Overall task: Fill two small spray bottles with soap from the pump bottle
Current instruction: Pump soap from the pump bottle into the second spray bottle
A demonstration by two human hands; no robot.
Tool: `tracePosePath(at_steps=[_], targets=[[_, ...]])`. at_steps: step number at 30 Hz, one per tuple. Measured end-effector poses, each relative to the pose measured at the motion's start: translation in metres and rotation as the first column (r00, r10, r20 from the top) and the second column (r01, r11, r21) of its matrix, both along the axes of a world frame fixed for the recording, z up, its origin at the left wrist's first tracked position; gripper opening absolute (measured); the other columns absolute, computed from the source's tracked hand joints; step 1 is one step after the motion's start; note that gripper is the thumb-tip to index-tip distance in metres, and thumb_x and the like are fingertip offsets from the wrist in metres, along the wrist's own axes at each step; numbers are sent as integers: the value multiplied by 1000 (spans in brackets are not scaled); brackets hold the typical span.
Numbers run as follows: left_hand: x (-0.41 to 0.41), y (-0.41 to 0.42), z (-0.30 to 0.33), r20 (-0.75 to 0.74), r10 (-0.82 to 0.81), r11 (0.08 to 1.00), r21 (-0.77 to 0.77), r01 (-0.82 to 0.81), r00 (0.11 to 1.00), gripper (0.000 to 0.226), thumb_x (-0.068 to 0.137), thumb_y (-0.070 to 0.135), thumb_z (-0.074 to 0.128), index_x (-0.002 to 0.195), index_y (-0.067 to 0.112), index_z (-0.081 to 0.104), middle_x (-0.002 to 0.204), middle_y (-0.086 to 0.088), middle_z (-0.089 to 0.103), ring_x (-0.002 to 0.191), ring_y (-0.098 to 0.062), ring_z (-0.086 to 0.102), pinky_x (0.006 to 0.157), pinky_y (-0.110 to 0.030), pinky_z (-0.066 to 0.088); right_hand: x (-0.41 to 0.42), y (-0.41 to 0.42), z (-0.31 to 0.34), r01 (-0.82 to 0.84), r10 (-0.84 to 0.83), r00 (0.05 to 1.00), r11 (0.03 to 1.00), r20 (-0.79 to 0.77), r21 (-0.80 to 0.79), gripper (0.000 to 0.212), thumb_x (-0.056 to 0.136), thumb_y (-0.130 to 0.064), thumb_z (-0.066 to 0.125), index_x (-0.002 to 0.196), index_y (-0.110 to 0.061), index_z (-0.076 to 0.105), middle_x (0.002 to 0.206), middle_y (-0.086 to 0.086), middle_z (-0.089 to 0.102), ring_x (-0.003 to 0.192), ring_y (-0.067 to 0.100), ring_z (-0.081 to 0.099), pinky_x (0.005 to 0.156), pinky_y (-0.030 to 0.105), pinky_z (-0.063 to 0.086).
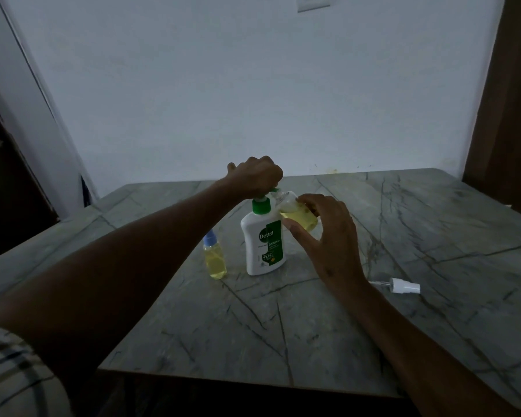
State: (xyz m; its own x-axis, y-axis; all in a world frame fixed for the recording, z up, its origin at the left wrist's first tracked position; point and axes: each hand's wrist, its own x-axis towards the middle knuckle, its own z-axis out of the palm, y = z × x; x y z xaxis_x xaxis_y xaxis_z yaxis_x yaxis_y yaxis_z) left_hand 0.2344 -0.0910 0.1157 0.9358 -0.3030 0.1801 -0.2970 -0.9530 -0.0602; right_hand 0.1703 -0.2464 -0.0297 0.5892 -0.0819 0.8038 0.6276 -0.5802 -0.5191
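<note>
My left hand (257,173) clenches the pump bottle (263,236) head; my right hand (325,233) grasps the tilted spray bottle (298,215). I should keep its mouth under the spout, pressing slowly.

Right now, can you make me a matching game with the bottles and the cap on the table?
Things:
1. pump bottle
2. capped bottle
3. open bottle
4. loose cap

Places:
A. lying on the table, right of the right hand
B. tilted at the pump spout, held by the right hand
C. standing left of the pump bottle
D. under the left hand, which is on its pump

Pairs: 1-D, 2-C, 3-B, 4-A
</note>
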Motion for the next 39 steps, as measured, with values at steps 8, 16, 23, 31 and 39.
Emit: tracePosePath(at_steps=[8,16,23,31,39], targets=[[1,0,0,6,13,1000,-14,-13,1000,32,103,19,42,108,2,68,121,-12,62,110,-32,60,101,-56,43,-2,-1,1,-12,12,1000,1000,-17,2,52,90,-60,59,127,-23,59,121,-2,63,107,13,53,89,48,50],[0,-1,0,32,8,1000,21,-9,999,30,104,17,43,112,2,68,125,-12,60,110,-31,60,103,-60,43,-2,0,1,-13,13,1000,1000,-10,4,49,90,-55,64,127,-23,59,120,-3,63,107,11,52,89,46,50],[-5,-2,-3,50,-1,998,65,-3,999,21,102,12,47,104,5,66,125,-13,59,112,-33,58,99,-57,41,-2,1,2,-11,11,1000,1000,-2,8,51,89,-58,61,126,-23,59,119,-2,63,106,12,53,89,46,51],[-4,-1,4,29,11,1000,-9,-10,1000,19,102,17,42,92,14,58,124,-12,63,109,-31,62,103,-59,43,-2,1,0,-16,16,1000,1000,8,10,49,91,-58,61,127,-25,57,119,-2,62,107,13,54,89,48,51],[-12,-6,2,62,7,998,56,-11,998,31,104,17,42,116,3,67,130,-12,57,116,-33,56,103,-56,37,-1,2,-1,-15,15,1000,1000,3,-3,53,90,-60,58,127,-22,59,120,-1,63,107,15,54,88,49,51]])
